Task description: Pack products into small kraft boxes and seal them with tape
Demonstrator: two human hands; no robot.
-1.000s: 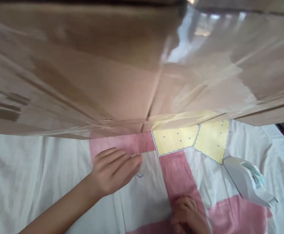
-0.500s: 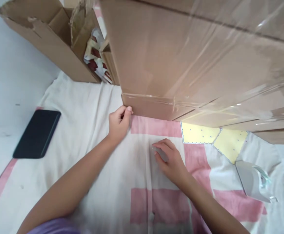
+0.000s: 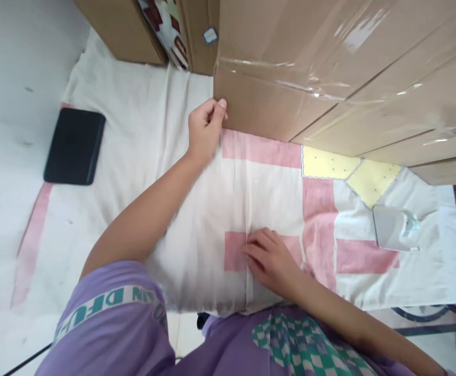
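Note:
A large taped cardboard box (image 3: pixel 330 57) fills the upper right, resting on a white cloth (image 3: pixel 142 130) with pink and yellow patches. My left hand (image 3: pixel 204 128) reaches forward and pinches the box's lower left corner, thumb against its edge. My right hand (image 3: pixel 271 258) lies flat on the cloth near the table's front edge, fingers stretched out on a pink patch, holding nothing.
A black phone (image 3: pixel 74 147) lies at the left on the cloth's edge. A white tape dispenser (image 3: pixel 395 228) sits at the right. More cardboard boxes (image 3: pixel 134 26) and a patterned item stand behind at the top. My purple clothing fills the bottom.
The view has tilted down and pulled back. My left hand went from the cloth to the box's corner. My right hand drew back toward me and now rests flat near the front edge.

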